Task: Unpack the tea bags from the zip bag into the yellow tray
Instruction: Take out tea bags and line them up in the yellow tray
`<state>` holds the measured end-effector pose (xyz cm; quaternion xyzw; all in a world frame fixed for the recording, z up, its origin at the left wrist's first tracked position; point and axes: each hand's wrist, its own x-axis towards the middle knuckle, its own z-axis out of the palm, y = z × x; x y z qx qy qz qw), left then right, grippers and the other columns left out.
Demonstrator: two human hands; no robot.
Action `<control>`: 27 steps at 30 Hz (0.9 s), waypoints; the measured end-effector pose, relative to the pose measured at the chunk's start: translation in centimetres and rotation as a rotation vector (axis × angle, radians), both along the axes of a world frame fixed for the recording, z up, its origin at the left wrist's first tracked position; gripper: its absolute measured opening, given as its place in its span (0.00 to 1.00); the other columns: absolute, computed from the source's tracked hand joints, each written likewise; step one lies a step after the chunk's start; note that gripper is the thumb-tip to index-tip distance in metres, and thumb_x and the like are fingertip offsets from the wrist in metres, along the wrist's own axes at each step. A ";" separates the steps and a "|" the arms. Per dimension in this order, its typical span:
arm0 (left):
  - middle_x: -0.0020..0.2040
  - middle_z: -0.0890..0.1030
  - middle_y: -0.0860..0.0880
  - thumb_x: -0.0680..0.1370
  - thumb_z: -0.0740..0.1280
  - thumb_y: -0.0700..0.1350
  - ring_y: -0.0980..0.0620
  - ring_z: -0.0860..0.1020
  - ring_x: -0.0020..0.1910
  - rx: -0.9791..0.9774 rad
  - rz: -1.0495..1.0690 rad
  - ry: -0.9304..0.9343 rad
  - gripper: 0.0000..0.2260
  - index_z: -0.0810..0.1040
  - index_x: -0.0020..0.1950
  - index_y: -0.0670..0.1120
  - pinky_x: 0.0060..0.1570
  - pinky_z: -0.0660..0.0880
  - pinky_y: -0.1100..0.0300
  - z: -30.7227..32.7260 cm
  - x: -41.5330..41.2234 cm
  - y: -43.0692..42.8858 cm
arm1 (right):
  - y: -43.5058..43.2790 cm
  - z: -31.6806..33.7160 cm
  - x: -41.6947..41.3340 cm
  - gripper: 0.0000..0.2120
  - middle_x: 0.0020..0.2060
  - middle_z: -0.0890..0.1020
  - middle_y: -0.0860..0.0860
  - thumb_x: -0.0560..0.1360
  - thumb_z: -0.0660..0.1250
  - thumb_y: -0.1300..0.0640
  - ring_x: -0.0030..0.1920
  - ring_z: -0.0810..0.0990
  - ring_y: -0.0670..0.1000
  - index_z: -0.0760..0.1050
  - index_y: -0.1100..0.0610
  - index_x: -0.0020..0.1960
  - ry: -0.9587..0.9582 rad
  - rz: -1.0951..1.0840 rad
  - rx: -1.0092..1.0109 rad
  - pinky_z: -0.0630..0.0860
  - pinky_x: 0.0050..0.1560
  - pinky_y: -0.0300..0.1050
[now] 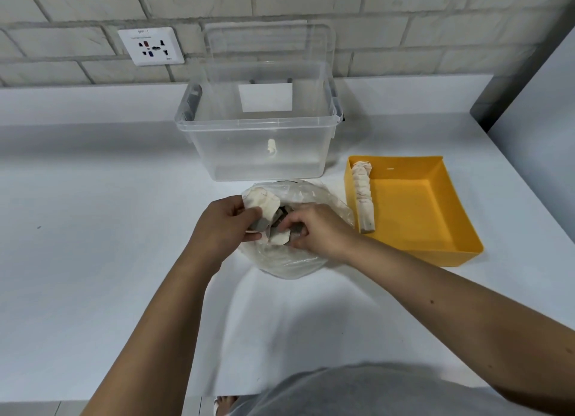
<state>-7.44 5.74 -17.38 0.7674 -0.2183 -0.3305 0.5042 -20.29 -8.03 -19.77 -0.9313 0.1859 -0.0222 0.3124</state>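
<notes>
A wall socket (151, 46) sits on the pale brick wall at the far left, above the white table (93, 275). Further right, a clear plastic bin (258, 154) stands open near the wall, and its lid (270, 45) leans upright behind it.

Just in front of the bin lies the zip bag (291, 261), its mouth spread wide and facing up. Both hands are at this mouth. The left hand (222, 225) comes in from the left side, with thumb and fingers curled round some of the tea bags (281, 236) heaped at the opening. The right hand (315, 228) reaches in from the right, fingers bent and tips pinched on tea bags in the middle of the heap. How many each hand holds cannot be told. White pouches and grey tags show between the two hands.

To the right of the zip bag, close beside it, sits the yellow tray (417, 216). A row of tea bags (363, 194) already lies packed along its left wall; the rest of the tray floor is bare yellow.
</notes>
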 end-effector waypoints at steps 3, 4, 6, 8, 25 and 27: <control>0.51 0.83 0.35 0.79 0.67 0.39 0.41 0.85 0.48 0.002 0.003 0.023 0.07 0.81 0.50 0.36 0.45 0.83 0.58 -0.2 0.1 0.0 | -0.1 -1.3 0.3 0.14 0.45 0.80 0.47 0.69 0.76 0.58 0.46 0.76 0.46 0.83 0.52 0.54 -0.007 0.007 -0.037 0.72 0.49 0.39; 0.51 0.83 0.34 0.79 0.67 0.40 0.40 0.85 0.48 0.002 0.002 0.026 0.07 0.81 0.50 0.35 0.46 0.83 0.57 -0.2 0.1 0.0 | -0.1 -1.6 0.3 0.12 0.47 0.81 0.49 0.70 0.76 0.57 0.48 0.78 0.48 0.83 0.51 0.53 -0.016 -0.010 -0.021 0.74 0.51 0.42; 0.51 0.83 0.34 0.79 0.67 0.40 0.39 0.84 0.49 -0.002 0.008 0.030 0.08 0.81 0.50 0.35 0.47 0.83 0.55 -0.2 0.1 0.1 | -0.2 -1.7 0.2 0.08 0.46 0.83 0.50 0.71 0.74 0.55 0.48 0.79 0.49 0.84 0.52 0.50 -0.042 -0.032 -0.008 0.75 0.50 0.45; 0.51 0.83 0.34 0.79 0.66 0.41 0.40 0.84 0.50 -0.005 0.023 0.026 0.08 0.82 0.49 0.36 0.48 0.83 0.55 -0.2 0.1 0.1 | -0.4 -1.1 -0.1 0.05 0.43 0.82 0.49 0.73 0.72 0.55 0.43 0.77 0.47 0.83 0.54 0.49 -0.089 -0.042 -0.032 0.71 0.46 0.42; 0.49 0.85 0.41 0.80 0.68 0.47 0.48 0.85 0.51 -0.043 -0.169 0.199 0.13 0.82 0.56 0.38 0.50 0.82 0.57 0.5 -1.7 -0.4 | -1.1 4.6 -0.6 0.02 0.32 0.81 0.50 0.75 0.71 0.60 0.27 0.79 0.42 0.79 0.58 0.48 -0.228 -0.144 0.222 0.77 0.30 0.37; 0.49 0.87 0.44 0.78 0.70 0.40 0.49 0.85 0.51 -0.052 -0.191 0.165 0.08 0.82 0.56 0.41 0.50 0.82 0.58 0.3 -1.9 -0.4 | -1.0 4.2 -0.7 0.03 0.34 0.82 0.53 0.75 0.71 0.60 0.29 0.81 0.46 0.78 0.59 0.48 -0.244 -0.190 0.285 0.78 0.30 0.38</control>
